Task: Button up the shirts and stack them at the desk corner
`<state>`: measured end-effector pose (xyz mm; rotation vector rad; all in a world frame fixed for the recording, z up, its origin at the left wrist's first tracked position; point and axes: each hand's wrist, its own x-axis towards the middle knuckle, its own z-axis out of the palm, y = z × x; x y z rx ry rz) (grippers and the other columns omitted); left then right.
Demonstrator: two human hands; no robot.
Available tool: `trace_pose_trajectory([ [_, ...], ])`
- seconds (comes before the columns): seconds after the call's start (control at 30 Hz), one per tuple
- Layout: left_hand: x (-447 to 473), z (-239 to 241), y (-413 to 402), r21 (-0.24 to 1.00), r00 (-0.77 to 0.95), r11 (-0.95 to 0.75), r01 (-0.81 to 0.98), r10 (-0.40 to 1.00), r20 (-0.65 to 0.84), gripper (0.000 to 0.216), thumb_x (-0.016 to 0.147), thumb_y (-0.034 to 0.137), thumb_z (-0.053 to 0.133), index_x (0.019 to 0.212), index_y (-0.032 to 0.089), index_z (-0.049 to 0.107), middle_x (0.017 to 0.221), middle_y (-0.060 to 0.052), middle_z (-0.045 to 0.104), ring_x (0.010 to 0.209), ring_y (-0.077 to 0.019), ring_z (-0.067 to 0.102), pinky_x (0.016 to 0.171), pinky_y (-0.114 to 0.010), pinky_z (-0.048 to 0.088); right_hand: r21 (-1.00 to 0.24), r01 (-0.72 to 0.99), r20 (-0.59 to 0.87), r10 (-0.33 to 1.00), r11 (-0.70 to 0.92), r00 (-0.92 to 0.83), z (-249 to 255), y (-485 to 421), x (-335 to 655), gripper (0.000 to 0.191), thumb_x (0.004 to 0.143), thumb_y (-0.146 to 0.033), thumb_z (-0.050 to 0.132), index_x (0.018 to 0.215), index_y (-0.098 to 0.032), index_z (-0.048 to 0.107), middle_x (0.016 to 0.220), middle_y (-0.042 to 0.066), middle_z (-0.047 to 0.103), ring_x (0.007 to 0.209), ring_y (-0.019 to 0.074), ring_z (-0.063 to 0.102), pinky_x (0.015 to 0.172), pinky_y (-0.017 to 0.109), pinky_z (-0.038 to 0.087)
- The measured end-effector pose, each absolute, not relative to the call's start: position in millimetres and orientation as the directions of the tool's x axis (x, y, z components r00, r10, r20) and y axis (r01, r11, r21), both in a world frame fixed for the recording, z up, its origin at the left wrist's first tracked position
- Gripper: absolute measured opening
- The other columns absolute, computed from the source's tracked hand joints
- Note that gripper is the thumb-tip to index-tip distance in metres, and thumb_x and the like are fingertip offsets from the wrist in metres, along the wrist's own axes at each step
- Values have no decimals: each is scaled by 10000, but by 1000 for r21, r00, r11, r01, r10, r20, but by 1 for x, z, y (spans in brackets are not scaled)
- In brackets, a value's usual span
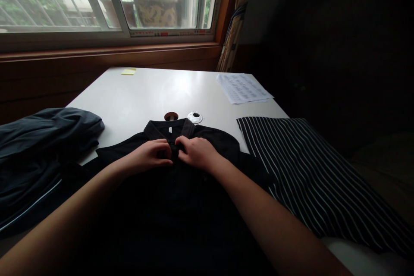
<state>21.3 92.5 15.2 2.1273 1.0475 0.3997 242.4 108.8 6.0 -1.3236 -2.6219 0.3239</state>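
A black collared shirt lies spread on the white table, front up, its collar toward the window. A small white label shows inside the neck. Just below the collar, my left hand pinches the dark cloth at the front opening. My right hand grips the same placket from the other side, its fingertips close to those of the left. Whether a button sits between the fingers is too dark to make out.
Dark clothes are heaped at the left. A striped black-and-white cloth lies at the right. Printed papers and a yellow sticky note rest on the white table. Beyond the shirt's collar are a cable hole and its white cover.
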Motion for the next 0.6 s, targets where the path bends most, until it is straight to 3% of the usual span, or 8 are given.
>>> trace_pose_trajectory([
  [0.27,20,19,93,742,634,-391,544,771,-58,242,851,408,689,843,167,671,872,-12,555,779,-153,554,683,-253,433,-217,771,45,795,599,-605,7,113,250,297,821,-297,581,1115,-260,611,838,34,738,763,238,688,678,288,412],
  [0.6,17,16,93,745,636,-391,541,770,-57,230,853,399,685,863,170,668,890,-17,560,788,-156,561,690,-256,448,-390,672,180,768,629,-614,-2,120,260,290,769,-184,556,1051,-241,595,705,-21,661,611,154,589,583,236,336],
])
